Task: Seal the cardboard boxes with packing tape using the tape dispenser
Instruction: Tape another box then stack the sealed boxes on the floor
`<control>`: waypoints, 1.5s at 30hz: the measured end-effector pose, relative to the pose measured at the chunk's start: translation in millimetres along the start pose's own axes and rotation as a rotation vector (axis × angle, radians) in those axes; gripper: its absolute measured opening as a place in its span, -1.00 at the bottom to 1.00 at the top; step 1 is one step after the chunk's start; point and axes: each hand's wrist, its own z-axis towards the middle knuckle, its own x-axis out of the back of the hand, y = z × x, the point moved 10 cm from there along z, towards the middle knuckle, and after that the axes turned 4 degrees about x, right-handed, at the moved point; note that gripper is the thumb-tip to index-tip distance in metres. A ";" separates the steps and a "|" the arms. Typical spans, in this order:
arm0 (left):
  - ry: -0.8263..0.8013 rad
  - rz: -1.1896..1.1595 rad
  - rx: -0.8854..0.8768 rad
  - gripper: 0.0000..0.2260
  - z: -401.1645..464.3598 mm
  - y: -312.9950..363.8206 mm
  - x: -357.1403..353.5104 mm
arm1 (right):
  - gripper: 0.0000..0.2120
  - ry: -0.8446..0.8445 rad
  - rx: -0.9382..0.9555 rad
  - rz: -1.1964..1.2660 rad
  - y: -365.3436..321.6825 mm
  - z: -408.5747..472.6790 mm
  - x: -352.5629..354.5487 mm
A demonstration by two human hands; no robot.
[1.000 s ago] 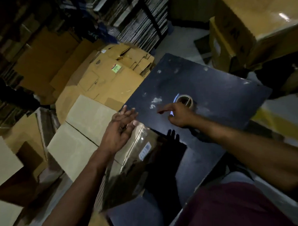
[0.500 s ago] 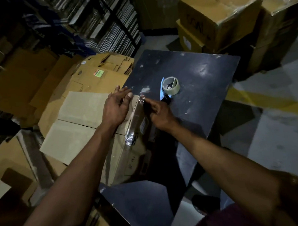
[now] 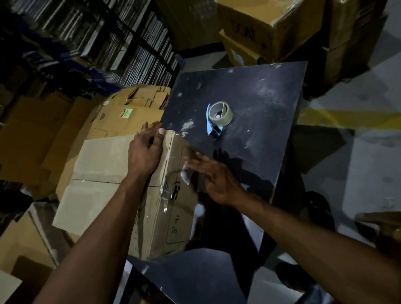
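Note:
A closed cardboard box [image 3: 100, 175] stands at the left edge of a dark table [image 3: 257, 118], with shiny clear tape running over its top edge and down its right side. My left hand [image 3: 146, 151] lies flat on the box top near the far right corner, fingers straight. My right hand [image 3: 215, 178] presses with spread fingers against the box's right side, over the tape. The tape dispenser [image 3: 218, 118], blue with a pale roll of tape, lies on the table beyond my right hand, untouched.
Flattened cardboard and another box [image 3: 125, 113] are piled to the left and behind. Stacked boxes [image 3: 270, 29] stand beyond the table's far edge. Shelving with dense stacks [image 3: 113, 39] fills the back left. Grey floor with a yellow line [image 3: 344, 119] lies to the right.
My right hand left the dispenser on the table and came down to the box's right side. My left hand settled flat on the box top. The view shifted.

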 end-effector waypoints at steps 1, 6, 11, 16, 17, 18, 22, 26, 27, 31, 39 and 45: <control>-0.001 0.005 0.004 -0.58 -0.1 0.1 -0.3 | -0.37 0.003 -0.060 0.034 4.9 5.5 6.5; 0.000 0.017 0.014 -0.57 -2.1 2.3 -0.2 | -0.21 -0.089 -0.217 0.087 13.9 49.2 -13.2; 0.022 0.009 -0.004 -0.59 2.0 1.1 0.9 | -0.13 0.016 -0.140 -0.193 13.1 28.3 -40.9; 0.017 -0.008 -0.001 -0.55 2.6 -1.3 -0.8 | -0.55 0.194 -0.082 0.010 24.2 23.2 3.1; 0.016 -0.013 0.005 -0.54 3.3 -2.0 -1.3 | -0.62 0.224 -0.155 0.096 29.9 31.0 15.9; 0.018 -0.017 0.011 -0.54 3.8 -3.2 -1.5 | -0.67 0.242 -0.231 0.211 34.0 41.8 25.1; 0.029 -0.001 0.006 -0.56 3.9 -3.7 -0.8 | -0.24 0.125 -0.343 0.395 33.7 109.0 26.4; 0.022 -0.028 0.011 -0.60 4.3 -5.1 -0.8 | -0.52 -0.114 -0.313 0.422 29.9 134.7 6.3; 0.022 -0.039 0.011 -0.61 4.6 -5.7 -0.2 | -0.64 -0.138 -0.277 0.456 29.7 134.9 5.9; 0.029 -0.054 0.009 -0.56 4.4 -6.6 -1.2 | -0.67 -0.261 -0.228 0.551 36.1 134.8 0.7; 0.024 -0.040 0.016 -0.57 4.6 -3.7 -0.5 | -0.62 -0.339 -0.200 0.511 71.8 126.9 -0.7; 0.035 -0.056 0.026 -0.60 3.9 -1.2 0.3 | -0.66 -0.386 -0.342 0.595 74.5 126.7 3.6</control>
